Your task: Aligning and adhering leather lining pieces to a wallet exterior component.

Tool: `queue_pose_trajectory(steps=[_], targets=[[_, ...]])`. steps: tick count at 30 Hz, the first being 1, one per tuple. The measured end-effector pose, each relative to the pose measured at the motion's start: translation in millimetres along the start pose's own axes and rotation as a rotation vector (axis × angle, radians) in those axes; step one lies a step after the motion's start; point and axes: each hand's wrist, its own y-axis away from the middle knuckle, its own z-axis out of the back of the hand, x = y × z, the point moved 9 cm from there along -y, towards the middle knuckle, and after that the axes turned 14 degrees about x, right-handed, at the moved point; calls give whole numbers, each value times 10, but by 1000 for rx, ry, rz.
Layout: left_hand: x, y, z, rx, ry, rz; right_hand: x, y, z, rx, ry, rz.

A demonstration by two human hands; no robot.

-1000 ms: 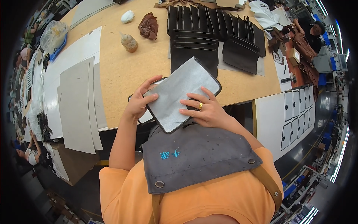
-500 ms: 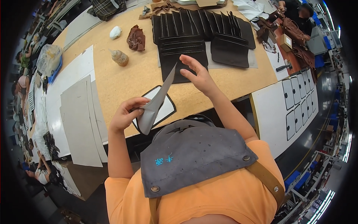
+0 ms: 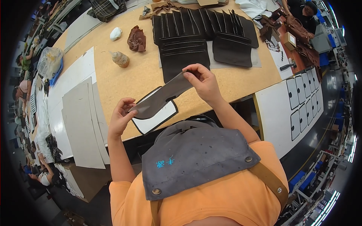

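Note:
A thin grey-brown panel, perhaps leather or lining (image 3: 156, 100), is stretched between my two hands above the table. My left hand (image 3: 122, 116) pinches its near left end between thumb and fingers. At the far right end, my right hand (image 3: 203, 81) grips a corner the same way. One long edge has a small dark notch and sags a little. Partly hidden beneath it lies a white panel with a black border (image 3: 158, 116), close to the table's front edge. Beyond my right hand are black wallet pieces with card slots (image 3: 184, 62).
More black slotted pieces (image 3: 196, 24) stand fanned at the back. A squeeze bottle (image 3: 120, 59), a brown crumpled piece (image 3: 136, 39) and a white wad (image 3: 115, 34) sit left of them. Grey sheets (image 3: 81, 124) lie left. Black-edged panels (image 3: 299, 105) are rowed right; a person (image 3: 303, 11) is beyond.
My right hand has closed on the panel's free corner, where before it was apart from it with fingers spread. The panel, upright and folded earlier, is now drawn out flatter toward the right.

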Motion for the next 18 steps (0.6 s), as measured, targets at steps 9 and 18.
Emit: queue_pose_trajectory(steps=[9, 18], targets=[[79, 47, 192, -211, -92, -18, 35, 55, 27, -64, -20, 71], [-110, 67, 99, -316, -14, -172, 6, 106, 176, -135, -96, 132]])
